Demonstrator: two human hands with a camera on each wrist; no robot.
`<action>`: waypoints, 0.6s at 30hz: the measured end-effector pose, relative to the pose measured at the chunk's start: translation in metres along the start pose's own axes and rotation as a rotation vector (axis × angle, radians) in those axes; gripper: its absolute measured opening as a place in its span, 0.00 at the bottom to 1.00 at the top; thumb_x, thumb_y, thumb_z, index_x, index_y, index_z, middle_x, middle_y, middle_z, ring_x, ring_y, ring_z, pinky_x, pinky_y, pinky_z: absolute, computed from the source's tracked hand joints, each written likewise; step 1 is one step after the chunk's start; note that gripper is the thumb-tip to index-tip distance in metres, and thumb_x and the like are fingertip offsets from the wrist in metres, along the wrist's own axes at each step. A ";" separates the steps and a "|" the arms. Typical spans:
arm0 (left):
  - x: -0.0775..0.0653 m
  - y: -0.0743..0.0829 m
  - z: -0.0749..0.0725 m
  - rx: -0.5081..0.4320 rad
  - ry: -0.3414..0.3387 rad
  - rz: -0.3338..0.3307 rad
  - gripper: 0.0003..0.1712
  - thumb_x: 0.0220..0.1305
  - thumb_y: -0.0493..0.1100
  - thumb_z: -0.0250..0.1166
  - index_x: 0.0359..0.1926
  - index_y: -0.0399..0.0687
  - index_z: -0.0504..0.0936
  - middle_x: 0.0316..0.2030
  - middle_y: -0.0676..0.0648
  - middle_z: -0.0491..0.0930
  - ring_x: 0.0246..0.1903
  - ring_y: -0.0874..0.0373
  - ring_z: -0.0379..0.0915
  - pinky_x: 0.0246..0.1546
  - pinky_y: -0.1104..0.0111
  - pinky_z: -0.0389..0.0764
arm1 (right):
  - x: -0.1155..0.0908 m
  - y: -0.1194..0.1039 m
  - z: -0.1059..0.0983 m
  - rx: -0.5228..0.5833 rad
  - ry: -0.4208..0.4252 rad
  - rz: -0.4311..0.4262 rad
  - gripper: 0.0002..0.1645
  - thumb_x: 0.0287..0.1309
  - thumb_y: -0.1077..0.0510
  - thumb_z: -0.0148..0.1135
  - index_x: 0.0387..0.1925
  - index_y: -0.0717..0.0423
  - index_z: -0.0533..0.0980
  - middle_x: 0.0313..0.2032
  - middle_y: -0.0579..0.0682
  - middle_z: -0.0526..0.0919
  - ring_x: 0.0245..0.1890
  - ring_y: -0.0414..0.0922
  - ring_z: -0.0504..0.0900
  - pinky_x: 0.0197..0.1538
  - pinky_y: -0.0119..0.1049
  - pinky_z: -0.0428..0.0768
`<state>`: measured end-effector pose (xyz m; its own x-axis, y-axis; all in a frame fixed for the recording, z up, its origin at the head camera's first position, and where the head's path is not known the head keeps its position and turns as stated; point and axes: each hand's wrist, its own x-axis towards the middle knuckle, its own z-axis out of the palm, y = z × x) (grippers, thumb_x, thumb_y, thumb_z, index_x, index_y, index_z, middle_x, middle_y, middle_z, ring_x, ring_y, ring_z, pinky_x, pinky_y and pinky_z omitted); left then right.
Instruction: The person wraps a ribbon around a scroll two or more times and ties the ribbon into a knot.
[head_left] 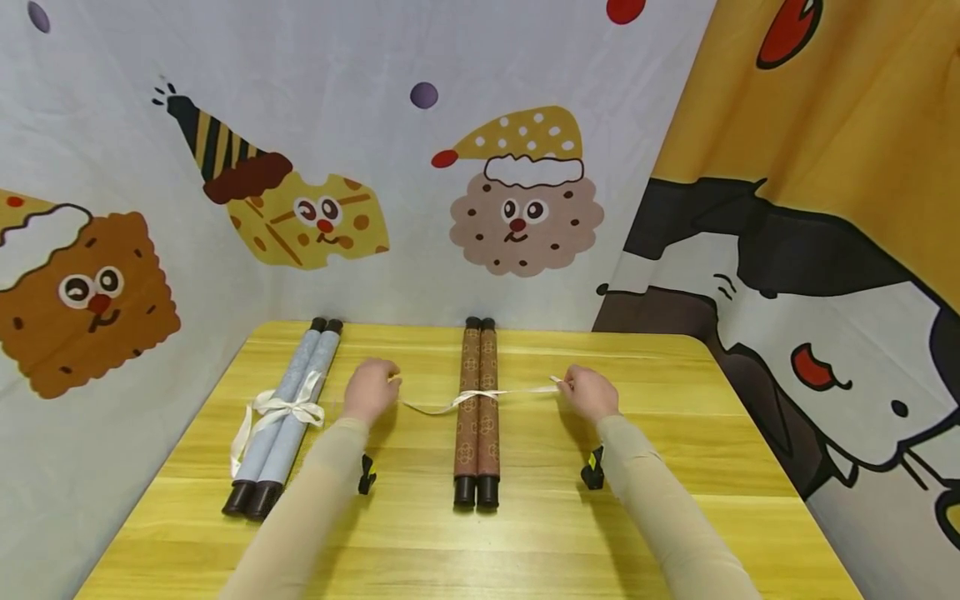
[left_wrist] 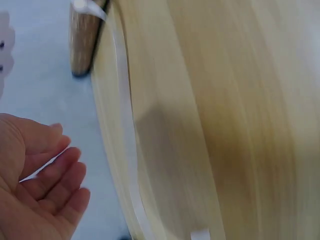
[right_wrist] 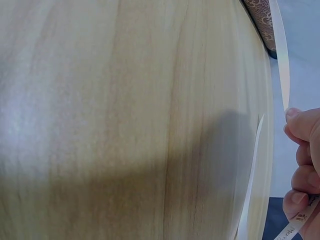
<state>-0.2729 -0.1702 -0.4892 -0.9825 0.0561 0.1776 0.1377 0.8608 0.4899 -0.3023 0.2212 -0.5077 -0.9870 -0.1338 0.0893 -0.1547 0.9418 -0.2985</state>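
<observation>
Two brown patterned scrolls (head_left: 467, 437) with dark end knobs lie side by side in the middle of the table, a thin cream ribbon (head_left: 525, 390) crossing over them. Between thumb and forefinger, my right hand (head_left: 591, 393) pinches the ribbon's right part, drawn nearly straight from the scrolls. A printed stretch of ribbon (right_wrist: 299, 220) shows below its curled fingers in the right wrist view. To the left, my left hand (head_left: 371, 390) hovers with loosely bent fingers and nothing between them. The ribbon's left part (left_wrist: 124, 90) runs past this hand, apart from the fingertips.
Two light blue scrolls (head_left: 285, 446) tied with a cream bow (head_left: 279, 407) lie at the table's left, close to my left forearm. A white cloth wall (head_left: 337, 100) with cartoon figures stands behind the yellow wooden table (head_left: 540, 550).
</observation>
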 end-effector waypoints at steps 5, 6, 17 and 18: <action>-0.001 0.028 0.020 -0.082 -0.030 0.078 0.09 0.65 0.36 0.66 0.45 0.36 0.86 0.42 0.40 0.84 0.44 0.44 0.80 0.47 0.53 0.79 | -0.001 0.001 -0.001 0.001 0.004 0.001 0.11 0.65 0.52 0.64 0.35 0.56 0.79 0.29 0.50 0.82 0.20 0.43 0.75 0.24 0.40 0.73; -0.001 0.033 0.024 -0.093 -0.039 0.096 0.09 0.65 0.36 0.67 0.44 0.37 0.87 0.41 0.41 0.84 0.43 0.45 0.80 0.47 0.53 0.79 | -0.001 0.001 -0.001 0.000 0.004 0.002 0.11 0.65 0.52 0.64 0.35 0.56 0.79 0.29 0.50 0.82 0.21 0.43 0.75 0.24 0.40 0.73; 0.004 0.055 0.051 -0.126 -0.176 0.137 0.05 0.60 0.36 0.71 0.37 0.39 0.88 0.36 0.44 0.85 0.40 0.46 0.80 0.47 0.55 0.78 | -0.002 0.002 -0.001 -0.002 0.003 -0.003 0.11 0.64 0.52 0.65 0.34 0.56 0.78 0.27 0.49 0.82 0.22 0.45 0.75 0.25 0.41 0.73; 0.004 0.055 0.052 -0.122 -0.179 0.134 0.04 0.60 0.36 0.71 0.36 0.40 0.88 0.35 0.44 0.85 0.40 0.46 0.80 0.48 0.55 0.78 | -0.002 0.002 -0.001 -0.003 0.002 0.000 0.11 0.64 0.52 0.65 0.34 0.56 0.78 0.27 0.49 0.82 0.22 0.44 0.75 0.25 0.41 0.73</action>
<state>-0.2761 -0.0966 -0.5063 -0.9596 0.2635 0.0988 0.2714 0.7732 0.5732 -0.3009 0.2239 -0.5074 -0.9869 -0.1334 0.0912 -0.1547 0.9426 -0.2959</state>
